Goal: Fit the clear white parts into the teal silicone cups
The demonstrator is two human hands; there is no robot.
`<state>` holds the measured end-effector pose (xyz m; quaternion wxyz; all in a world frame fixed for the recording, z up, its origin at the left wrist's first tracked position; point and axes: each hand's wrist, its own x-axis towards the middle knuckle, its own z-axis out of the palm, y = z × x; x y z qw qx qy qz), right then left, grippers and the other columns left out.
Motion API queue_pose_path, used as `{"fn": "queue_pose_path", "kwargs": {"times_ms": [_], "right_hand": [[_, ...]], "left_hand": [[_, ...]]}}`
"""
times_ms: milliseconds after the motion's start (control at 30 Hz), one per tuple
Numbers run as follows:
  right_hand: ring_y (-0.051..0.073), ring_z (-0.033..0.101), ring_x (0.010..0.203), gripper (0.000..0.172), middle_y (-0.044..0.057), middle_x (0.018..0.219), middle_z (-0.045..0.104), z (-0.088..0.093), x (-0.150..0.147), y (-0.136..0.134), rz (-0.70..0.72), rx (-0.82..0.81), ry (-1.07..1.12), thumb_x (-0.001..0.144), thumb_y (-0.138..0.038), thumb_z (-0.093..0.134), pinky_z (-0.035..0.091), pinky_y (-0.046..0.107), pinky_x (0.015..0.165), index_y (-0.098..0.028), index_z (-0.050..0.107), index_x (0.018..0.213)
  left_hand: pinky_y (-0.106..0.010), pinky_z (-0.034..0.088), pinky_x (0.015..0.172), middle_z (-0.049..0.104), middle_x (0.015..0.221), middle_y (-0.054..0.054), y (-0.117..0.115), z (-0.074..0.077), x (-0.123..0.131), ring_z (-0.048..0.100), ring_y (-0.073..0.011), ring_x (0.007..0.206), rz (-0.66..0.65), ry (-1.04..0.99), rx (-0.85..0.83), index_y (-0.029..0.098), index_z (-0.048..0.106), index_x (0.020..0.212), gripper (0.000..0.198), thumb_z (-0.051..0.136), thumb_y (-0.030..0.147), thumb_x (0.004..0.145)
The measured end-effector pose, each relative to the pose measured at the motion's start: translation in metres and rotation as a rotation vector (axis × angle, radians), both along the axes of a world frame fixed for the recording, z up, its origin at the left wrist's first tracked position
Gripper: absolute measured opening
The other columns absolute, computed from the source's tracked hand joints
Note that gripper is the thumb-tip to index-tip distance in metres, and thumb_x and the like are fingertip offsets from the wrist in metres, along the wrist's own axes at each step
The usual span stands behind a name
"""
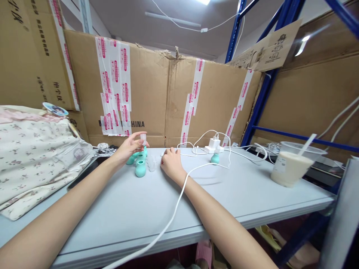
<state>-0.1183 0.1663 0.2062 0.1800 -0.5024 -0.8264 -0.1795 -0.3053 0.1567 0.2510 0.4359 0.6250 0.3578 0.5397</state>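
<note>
My left hand (134, 145) pinches a small translucent white cap-like piece (143, 139) between thumb and fingers. Below it stands a cluster of small round teal bottles, the nearest teal bottle (140, 170) upright with an open neck. Beside them, toward my right hand, lie clear plastic pieces (152, 163). My right hand (171, 163) rests on the table with its fingers curled; whatever they may hold is hidden. Farther right, apart from both hands, another teal bottle (215, 158) stands with a whitish top on it.
A white cable (179, 198) crosses the grey table (126, 216) and passes over my right forearm. White chargers (214, 145) sit at the back. A plastic drink cup (291, 164) with a straw stands right. Floral cloth (36, 153) covers the left side. Cardboard (151, 86) walls the rear.
</note>
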Motion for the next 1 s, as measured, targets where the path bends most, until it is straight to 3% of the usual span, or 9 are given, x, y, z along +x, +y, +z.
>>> {"fn": "queue_pose_path", "kwargs": {"times_ms": [67,167,267,400,767,1000], "right_hand": [[0.024,0.042,0.096,0.013,0.010,0.093,0.057,0.003,0.001,0.000,0.027,-0.013,0.072,0.072,-0.020,0.055,0.025,0.039,0.076,-0.016,0.068,0.073],[0.021,0.042,0.096,0.009,0.003,0.095,0.058,0.016,0.004,-0.004,0.069,-0.006,0.309,0.072,-0.029,0.061,0.024,0.036,0.077,-0.023,0.068,0.070],[0.018,0.042,0.100,0.011,-0.001,0.104,0.056,0.037,0.008,-0.016,0.122,0.125,0.559,0.077,-0.036,0.060,0.023,0.033,0.080,-0.029,0.068,0.077],[0.019,0.037,0.108,0.021,0.001,0.117,0.050,0.056,0.010,-0.032,0.194,0.308,0.563,0.084,-0.042,0.051,0.022,0.032,0.086,-0.028,0.067,0.089],[0.016,0.039,0.105,0.018,-0.002,0.117,0.052,0.048,0.007,-0.031,0.313,0.300,0.534,0.087,-0.033,0.050,0.022,0.029,0.087,-0.029,0.068,0.089],[0.016,0.040,0.103,0.021,0.000,0.115,0.052,0.046,0.007,-0.027,0.297,0.221,0.552,0.088,-0.034,0.048,0.023,0.029,0.086,-0.028,0.068,0.090]], "left_hand": [[-0.021,0.042,0.068,0.060,0.083,-0.004,-0.001,0.001,-0.001,0.055,-0.0098,0.073,-0.009,0.018,0.036,0.025,0.037,0.131,0.067,0.063,0.047,0.073],[-0.020,0.042,0.065,0.059,0.080,-0.004,-0.002,0.002,-0.002,0.052,-0.0086,0.068,-0.007,0.039,0.047,0.024,0.040,0.130,0.064,0.060,0.049,0.075],[-0.020,0.041,0.066,0.060,0.081,-0.005,-0.005,0.003,0.002,0.053,-0.0097,0.071,-0.037,0.105,0.026,0.020,0.047,0.124,0.058,0.059,0.050,0.075],[-0.023,0.042,0.070,0.061,0.081,-0.006,-0.010,0.002,0.011,0.055,-0.0130,0.076,-0.108,0.190,-0.010,0.018,0.051,0.120,0.056,0.059,0.050,0.075],[-0.031,0.047,0.077,0.062,0.100,-0.010,-0.012,0.002,0.017,0.060,-0.0195,0.089,-0.157,0.201,-0.007,0.018,0.050,0.122,0.056,0.063,0.044,0.074],[-0.033,0.050,0.072,0.061,0.105,-0.012,-0.018,0.004,0.020,0.061,-0.0208,0.086,-0.166,0.165,-0.066,0.017,0.052,0.122,0.058,0.062,0.047,0.074]]}}
